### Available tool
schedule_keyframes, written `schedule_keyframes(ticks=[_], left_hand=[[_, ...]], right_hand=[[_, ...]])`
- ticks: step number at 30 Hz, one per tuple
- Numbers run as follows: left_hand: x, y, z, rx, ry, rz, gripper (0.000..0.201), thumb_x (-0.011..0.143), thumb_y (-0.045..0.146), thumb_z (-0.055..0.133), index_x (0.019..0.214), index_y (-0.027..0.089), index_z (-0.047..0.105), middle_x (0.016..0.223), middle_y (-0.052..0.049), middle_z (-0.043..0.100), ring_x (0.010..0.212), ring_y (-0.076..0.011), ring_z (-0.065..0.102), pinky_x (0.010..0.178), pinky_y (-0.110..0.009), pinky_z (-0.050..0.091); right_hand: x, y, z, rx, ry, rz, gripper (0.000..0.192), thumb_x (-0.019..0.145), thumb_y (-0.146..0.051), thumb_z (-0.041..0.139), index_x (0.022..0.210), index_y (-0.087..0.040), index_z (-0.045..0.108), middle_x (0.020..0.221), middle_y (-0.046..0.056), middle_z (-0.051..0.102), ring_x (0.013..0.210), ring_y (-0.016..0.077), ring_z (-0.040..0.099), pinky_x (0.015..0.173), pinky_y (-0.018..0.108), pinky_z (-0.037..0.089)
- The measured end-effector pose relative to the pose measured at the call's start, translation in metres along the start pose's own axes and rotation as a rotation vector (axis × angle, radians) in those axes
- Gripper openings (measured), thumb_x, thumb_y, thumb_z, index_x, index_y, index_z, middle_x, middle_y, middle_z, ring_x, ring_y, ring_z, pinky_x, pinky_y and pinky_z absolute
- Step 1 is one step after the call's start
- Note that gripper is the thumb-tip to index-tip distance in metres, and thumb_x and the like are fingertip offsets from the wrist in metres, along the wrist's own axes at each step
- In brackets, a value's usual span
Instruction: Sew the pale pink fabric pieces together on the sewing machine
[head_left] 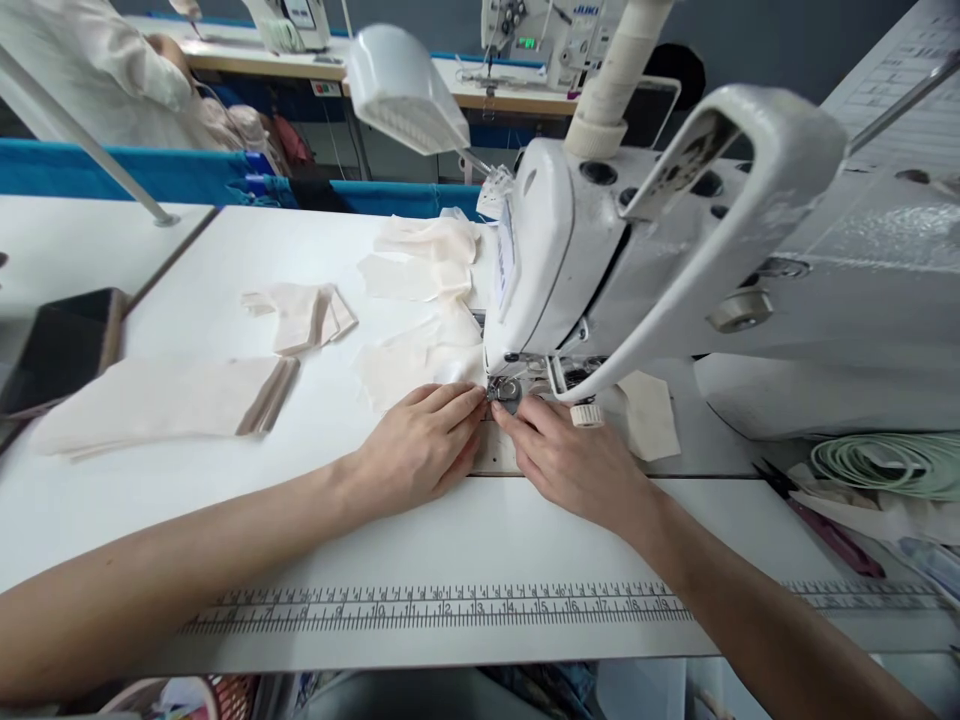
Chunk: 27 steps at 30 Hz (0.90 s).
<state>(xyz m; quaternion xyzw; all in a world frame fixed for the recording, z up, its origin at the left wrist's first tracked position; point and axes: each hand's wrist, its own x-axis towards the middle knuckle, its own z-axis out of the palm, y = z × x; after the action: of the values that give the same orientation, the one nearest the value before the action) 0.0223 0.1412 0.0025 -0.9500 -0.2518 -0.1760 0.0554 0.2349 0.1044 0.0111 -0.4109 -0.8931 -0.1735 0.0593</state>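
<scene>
At the presser foot (507, 391), both hands flat, fingertips pinning cream fabric (420, 362): left hand (420, 445), right hand (571, 458).

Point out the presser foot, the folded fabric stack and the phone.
presser foot (507, 390), head view, metal foot between the fingertips
folded fabric stack (161, 402), head view, top layer's middle
phone (64, 347), head view, dark screen

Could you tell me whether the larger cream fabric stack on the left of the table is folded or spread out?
Folded: the cream fabric stack lies flat, with several layered edges showing at its right end.
</scene>
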Motion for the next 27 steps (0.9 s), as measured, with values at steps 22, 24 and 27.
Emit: schedule_keyframes(ticks=[22,24,27], left_hand=[[0.002,-0.007,0.007,0.032,-0.037,-0.047,0.039,0.096,0.022,0.040,0.125,0.002,0.058,0.130,-0.015,0.061,0.120,-0.0269,0.057,0.093,-0.039,0.051],[0.003,-0.007,0.008,0.034,-0.037,-0.046,0.039,0.096,0.022,0.040,0.125,0.002,0.057,0.131,-0.016,0.060,0.121,-0.0271,0.055,0.094,-0.039,0.050],[0.005,-0.005,0.007,0.010,-0.064,-0.086,0.037,0.094,0.024,0.044,0.121,0.005,0.060,0.131,-0.015,0.059,0.122,-0.0266,0.054,0.094,-0.040,0.049]], right_hand=[[-0.003,0.029,0.032,0.307,0.290,0.389,0.033,0.098,-0.032,0.047,0.079,-0.018,0.070,0.070,0.004,0.070,0.063,0.0167,0.064,0.054,0.026,0.039],[-0.006,0.029,0.031,0.239,0.297,0.404,0.038,0.098,-0.038,0.047,0.075,-0.018,0.069,0.064,0.004,0.068,0.058,0.0159,0.061,0.051,0.026,0.035],[-0.015,0.028,0.022,0.208,0.304,0.364,0.044,0.098,-0.044,0.045,0.071,-0.019,0.068,0.056,0.004,0.062,0.053,0.0170,0.057,0.049,0.027,0.034]])
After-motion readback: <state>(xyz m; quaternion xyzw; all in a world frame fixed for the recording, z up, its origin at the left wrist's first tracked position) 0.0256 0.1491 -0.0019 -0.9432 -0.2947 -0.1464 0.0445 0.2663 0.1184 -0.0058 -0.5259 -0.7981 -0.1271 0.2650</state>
